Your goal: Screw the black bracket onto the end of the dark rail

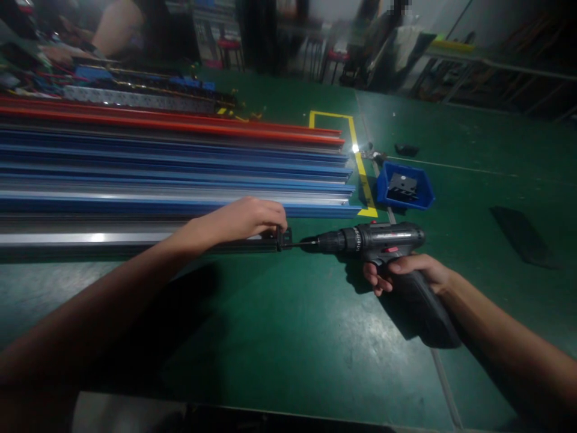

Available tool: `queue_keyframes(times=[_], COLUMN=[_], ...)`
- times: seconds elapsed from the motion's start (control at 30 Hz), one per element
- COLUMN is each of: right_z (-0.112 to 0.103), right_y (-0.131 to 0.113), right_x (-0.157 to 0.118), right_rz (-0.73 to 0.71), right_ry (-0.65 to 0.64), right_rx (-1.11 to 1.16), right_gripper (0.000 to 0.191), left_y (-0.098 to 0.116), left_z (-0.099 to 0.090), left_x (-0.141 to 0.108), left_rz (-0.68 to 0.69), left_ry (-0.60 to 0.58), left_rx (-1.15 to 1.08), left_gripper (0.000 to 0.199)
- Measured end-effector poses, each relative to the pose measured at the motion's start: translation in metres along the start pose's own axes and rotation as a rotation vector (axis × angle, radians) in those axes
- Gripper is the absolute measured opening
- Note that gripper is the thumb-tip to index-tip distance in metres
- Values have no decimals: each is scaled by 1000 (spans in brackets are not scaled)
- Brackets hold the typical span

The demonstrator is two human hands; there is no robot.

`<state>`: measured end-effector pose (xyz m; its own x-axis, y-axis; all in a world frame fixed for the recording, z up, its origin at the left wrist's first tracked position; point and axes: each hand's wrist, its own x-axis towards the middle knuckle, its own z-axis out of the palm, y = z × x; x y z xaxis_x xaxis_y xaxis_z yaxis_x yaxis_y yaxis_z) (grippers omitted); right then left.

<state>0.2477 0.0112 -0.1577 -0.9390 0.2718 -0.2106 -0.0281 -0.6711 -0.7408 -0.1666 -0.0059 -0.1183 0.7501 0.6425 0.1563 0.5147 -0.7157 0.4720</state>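
Observation:
My right hand (415, 273) is wrapped round the handle of a black cordless drill (383, 237), which lies level and points left. Its long thin bit (297, 243) reaches a small black end piece (283, 239) at the right end of a dark and silver metal profile (135, 237). The fingers of my left hand (252, 218) are closed on that end piece, against the profile's end. Whether a screw sits at the bit's tip is too small to tell.
Blue and red metal profiles (202, 201) lie side by side behind. A blue bin (426, 195) with black parts stands right of yellow tape (365, 186) on the green table (306, 337). At the back left, a co-worker's arm (119, 27) is beside wires and strips.

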Motion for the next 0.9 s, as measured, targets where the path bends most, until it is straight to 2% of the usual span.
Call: queue_keyframes(times=[0.6,0.9], right_z=[1,4], right_y=[-1,-3], right_x=[-1,1], right_rz=[30,32], right_ry=[53,35], right_rx=[-24,-3], right_gripper=[32,31], left_y=[-1,-1], left_z=[1,1], left_x=[0,1], left_rz=[2,10], left_ry=[-2,4], left_rx=[4,3], left_gripper=[21,21])
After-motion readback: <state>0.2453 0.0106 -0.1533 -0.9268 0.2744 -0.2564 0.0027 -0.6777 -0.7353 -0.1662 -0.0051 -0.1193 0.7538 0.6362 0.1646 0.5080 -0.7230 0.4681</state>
